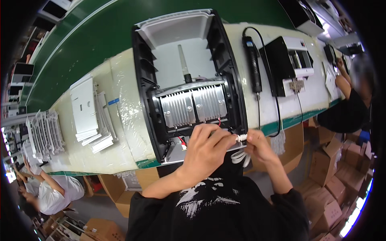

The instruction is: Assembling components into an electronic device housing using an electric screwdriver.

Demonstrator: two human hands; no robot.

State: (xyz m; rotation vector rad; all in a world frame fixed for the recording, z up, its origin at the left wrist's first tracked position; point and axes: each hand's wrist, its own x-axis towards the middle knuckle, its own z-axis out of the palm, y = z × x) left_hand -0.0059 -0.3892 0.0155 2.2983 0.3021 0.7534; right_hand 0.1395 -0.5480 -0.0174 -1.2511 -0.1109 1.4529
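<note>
- Your left hand [205, 146] is curled, its fingers bent over the near edge of the black housing [189, 84], with the fingertips pinching the white cable [240, 138] at its ribbed end.
- Your right hand [259, 145] is closed in a pinch on the same cable from the other side, so the two hands meet just at the housing's near right corner.
- The rest of the white cable hangs in loops [240, 157] below your hands, off the edge of the desk [120, 132].
- The housing lies flat on the desk straight ahead of you, open side up, with a ribbed silver heat sink [192, 106] in its near half and a white panel [181, 60] in its far half.
- Red wires [181, 141] show just beside your left hand, under the heat sink.
- To the right of the housing a black electric screwdriver [253, 66] lies on the desk, its cord trailing toward you.
- Further right stands a black and white box [287, 60].
- To the left, white plates [86, 110] lie stacked, well apart from your hands.
</note>
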